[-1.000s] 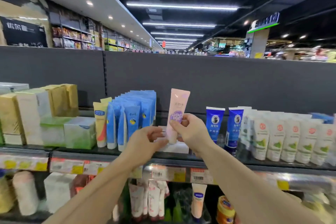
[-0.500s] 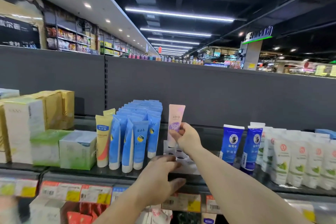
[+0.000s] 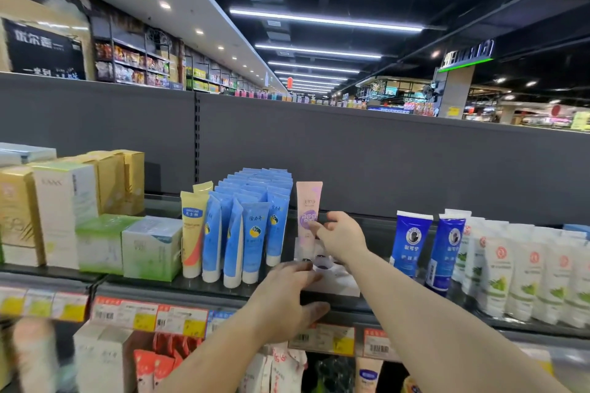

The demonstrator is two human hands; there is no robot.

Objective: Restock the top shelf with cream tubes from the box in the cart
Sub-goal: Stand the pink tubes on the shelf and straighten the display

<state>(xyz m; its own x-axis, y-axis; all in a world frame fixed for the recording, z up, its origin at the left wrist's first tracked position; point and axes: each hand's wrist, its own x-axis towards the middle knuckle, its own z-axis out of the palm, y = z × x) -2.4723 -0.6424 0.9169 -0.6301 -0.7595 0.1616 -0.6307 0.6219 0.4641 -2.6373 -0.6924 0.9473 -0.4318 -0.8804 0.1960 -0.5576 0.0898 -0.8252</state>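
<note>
A person is standing at a shop's top shelf (image 3: 204, 285), both bare arms reaching forward. Going from the left, gold and white cartons (image 3: 41, 210) are standing on the shelf, with pale green boxes (image 3: 127, 246) in front of them. Next, a yellow tube (image 3: 191, 230) is standing cap-down, touching a packed block of light blue tubes (image 3: 252, 226).

The left hand (image 3: 287, 300) is resting low at the shelf's front edge, its grip spread apart and holding nothing, fingers lying flat over the lip by a white display tray (image 3: 338, 277) with round holes.

Just right of the blue tubes, a pink cream tube (image 3: 308, 207) is standing upright at the back of that tray. The right hand (image 3: 341, 236) is touching its lower part with the fingertips; the fingers are lying loosely bent against the tube, and I cannot tell whether they are pinching it.

Further right, past a bare stretch of shelf, two dark blue tubes (image 3: 412, 242) are standing cap-down, followed by rows of white tubes with green leaves (image 3: 523, 268). Price labels (image 3: 150, 316) are running along the rail below.
</note>
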